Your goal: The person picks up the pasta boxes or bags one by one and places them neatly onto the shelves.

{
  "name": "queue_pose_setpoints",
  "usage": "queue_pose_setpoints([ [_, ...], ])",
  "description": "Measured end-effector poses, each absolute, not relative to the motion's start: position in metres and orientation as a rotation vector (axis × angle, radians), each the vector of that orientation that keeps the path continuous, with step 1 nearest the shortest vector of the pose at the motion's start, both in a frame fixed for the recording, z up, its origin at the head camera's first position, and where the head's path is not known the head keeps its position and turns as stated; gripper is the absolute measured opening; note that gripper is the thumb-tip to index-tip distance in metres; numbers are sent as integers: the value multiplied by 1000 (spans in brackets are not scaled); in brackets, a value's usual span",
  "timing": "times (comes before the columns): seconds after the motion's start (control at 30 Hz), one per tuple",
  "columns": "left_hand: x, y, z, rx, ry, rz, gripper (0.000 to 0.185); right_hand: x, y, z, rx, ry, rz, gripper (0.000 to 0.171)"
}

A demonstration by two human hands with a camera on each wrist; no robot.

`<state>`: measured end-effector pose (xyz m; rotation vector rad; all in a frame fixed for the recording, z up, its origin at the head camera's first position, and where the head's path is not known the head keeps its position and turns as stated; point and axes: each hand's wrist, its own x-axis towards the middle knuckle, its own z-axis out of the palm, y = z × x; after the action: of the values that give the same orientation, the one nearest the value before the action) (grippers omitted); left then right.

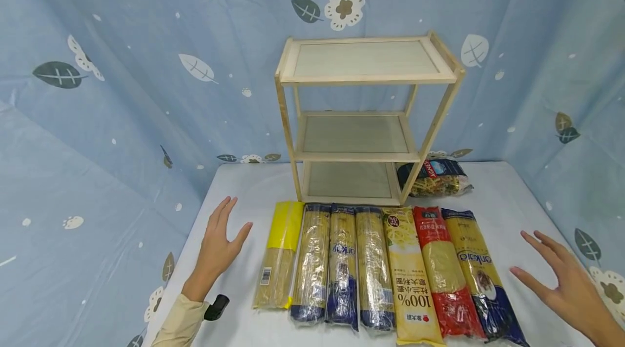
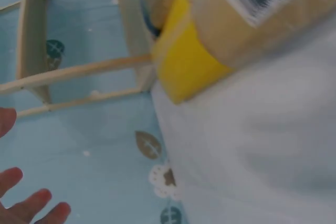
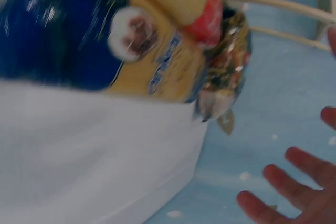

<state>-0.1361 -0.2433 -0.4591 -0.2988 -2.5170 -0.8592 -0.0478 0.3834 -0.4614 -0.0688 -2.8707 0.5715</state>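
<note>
Two hands up over the tabletop, fingers spread, holding nothing. Left hand just beside the yellow pack, not touching. Right hand near the blue pack, not touching. Seven long noodle packs side by side between the hands. Past them, a wooden shelf and a small bag beside it.
</note>
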Motion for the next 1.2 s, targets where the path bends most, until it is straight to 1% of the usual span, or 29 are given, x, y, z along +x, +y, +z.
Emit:
queue_pose_setpoints([
  [0.2,-152,-229,-444,-340,-2423,-1059,61,-40,363,-453,-139,-2894,528,88],
  [0.37,-163,-214,-433,-360,-2363,-1221,57,-32,349,-451,-151,-2896,546,82],
  [0.57,-172,-198,-421,-396,-2300,-1415,54,-24,339,-457,-178,-2961,575,75],
  [0.7,-171,-186,-403,-397,-2268,-1507,52,-19,332,-464,-219,-2997,586,72],
  [0.8,-172,-177,-389,-397,-2254,-1551,50,-16,330,-471,-271,-3033,602,71],
  [1.0,-187,-166,-379,-405,-2248,-1613,48,-13,330,-485,-469,-3161,675,70],
  [1.2,-206,-158,-371,-418,-2219,-1666,47,-13,325,-502,-647,-3139,763,65],
])
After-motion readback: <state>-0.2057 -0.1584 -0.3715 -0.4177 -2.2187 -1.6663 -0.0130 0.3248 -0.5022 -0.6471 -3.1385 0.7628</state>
